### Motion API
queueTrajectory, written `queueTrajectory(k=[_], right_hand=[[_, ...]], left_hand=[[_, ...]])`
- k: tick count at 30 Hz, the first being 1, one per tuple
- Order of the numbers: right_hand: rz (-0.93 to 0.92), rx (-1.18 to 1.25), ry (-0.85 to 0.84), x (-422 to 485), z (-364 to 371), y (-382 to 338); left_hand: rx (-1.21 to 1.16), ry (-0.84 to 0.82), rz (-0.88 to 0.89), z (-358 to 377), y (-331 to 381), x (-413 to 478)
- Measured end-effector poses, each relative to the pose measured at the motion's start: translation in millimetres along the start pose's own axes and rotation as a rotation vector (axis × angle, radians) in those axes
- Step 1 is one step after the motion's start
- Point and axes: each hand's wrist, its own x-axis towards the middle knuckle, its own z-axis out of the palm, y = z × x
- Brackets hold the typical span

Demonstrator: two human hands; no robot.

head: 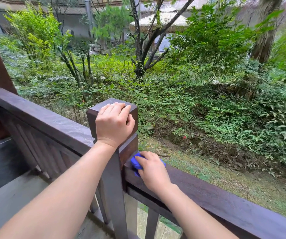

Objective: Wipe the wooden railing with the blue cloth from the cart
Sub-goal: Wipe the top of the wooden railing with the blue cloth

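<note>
Wiping is underway: right hand (151, 168) presses the bunched blue cloth (135, 163) onto the wooden railing (225, 200) at lower centre, left hand (113, 121) clasps the post (113, 152), and the rail toward the lower right looks undone.

A thin tree (138, 49) with dark branches stands in the middle of a green garden. Leafy bushes (214, 42) grow beside it. A thick tree trunk (266, 35) stands at the right. A straw roof (166, 21) shows behind the branches. Low plants (199, 104) cover the slope. The grey floor (18, 195) is at the bottom left.
</note>
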Motion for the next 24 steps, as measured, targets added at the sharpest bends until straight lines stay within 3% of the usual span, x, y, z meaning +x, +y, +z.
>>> queueTrajectory(k=[4,12,20,24], right_hand=[[-0.060,0.010,0.001,-36,-17,25],[0.114,-0.030,0.026,-81,-41,45],[0.205,-0.162,-0.015,-122,-79,82],[0.348,-0.231,-0.012,-146,-103,104]], left_hand=[[0.004,0.001,-0.001,2,-2,-1],[0.000,-0.097,-0.019,-3,-1,-1],[-0.025,-0.392,-0.040,-31,1,1],[-0.043,-0.374,0.022,-47,34,-10]])
